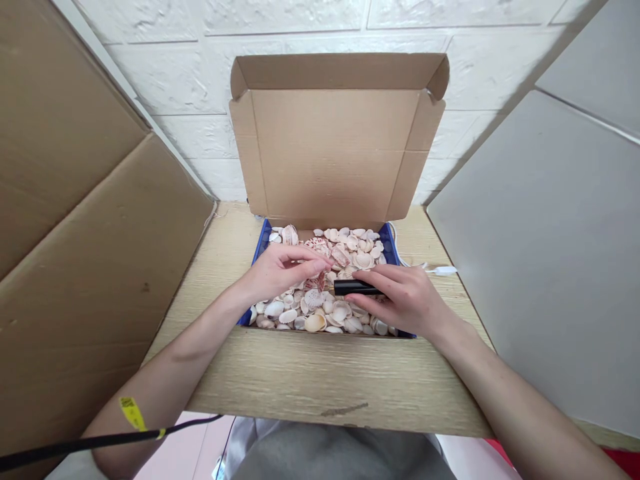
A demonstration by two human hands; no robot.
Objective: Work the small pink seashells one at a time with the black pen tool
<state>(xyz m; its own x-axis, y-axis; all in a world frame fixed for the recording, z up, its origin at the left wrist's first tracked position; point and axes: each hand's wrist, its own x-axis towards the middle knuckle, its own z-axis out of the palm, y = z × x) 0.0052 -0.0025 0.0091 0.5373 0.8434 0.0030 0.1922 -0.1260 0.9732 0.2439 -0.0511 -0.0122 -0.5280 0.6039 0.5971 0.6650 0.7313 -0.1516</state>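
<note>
My left hand (287,270) is over the shells with thumb and fingers pinched together. A reddish striped shell (321,280) is at its fingertips, partly hidden by them. In my right hand (405,293) lies a short black cylindrical tool (353,287), gripped between thumb and fingers. The tool's left end points at the striped shell, close to it; I cannot tell whether they touch. Beneath both hands, white, cream and pink-striped seashells (315,323) fill a shallow cardboard box (335,153) with blue sides, its lid standing upright at the back.
The box sits on a wooden tabletop (320,373). A white cable (443,270) lies right of it. A cardboard panel (100,200) stands left, a grey-white panel (550,253) right, a white brick wall (310,23) behind. A black cable (90,441) crosses the lower left.
</note>
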